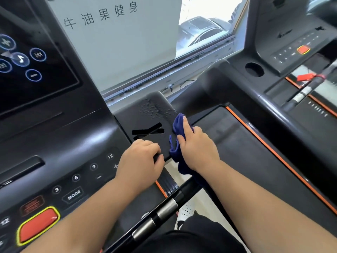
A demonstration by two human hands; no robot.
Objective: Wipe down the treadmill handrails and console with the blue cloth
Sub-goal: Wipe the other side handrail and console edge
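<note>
Right now the right hand (196, 145) is pressing the blue cloth (177, 125) against the outer edge of the console's side panel (145, 114). Its forefinger is lying stretched along the bunched cloth, its thumb is digging into a fold, and the remaining fingers are bending over the panel's far edge, so the cloth is being pinched as much as pushed. The left hand (142, 157) is bracing just beside it, with its fingers curling round the panel's near edge. A patch of droplets (155, 108) is sitting just ahead of the right fingertips, and that looks like the main hazard: a sideways stroke could be pushing liquid toward the dark slots (147, 131) lying between the two hands rather than lifting it off. Because the cloth is wadded up, only a narrow strip is probably touching the surface, so streaks may be getting left behind. Its loose tail is hanging below the right palm and could be dragging over the belt side. The keypad (94, 167) is lying just beside the left wrist, and the red stop button (38, 225) is lying under that forearm, so a shifting arm risks pressing a key. The handrail (164, 209) is waiting below both wrists, seemingly not being wiped.
</note>
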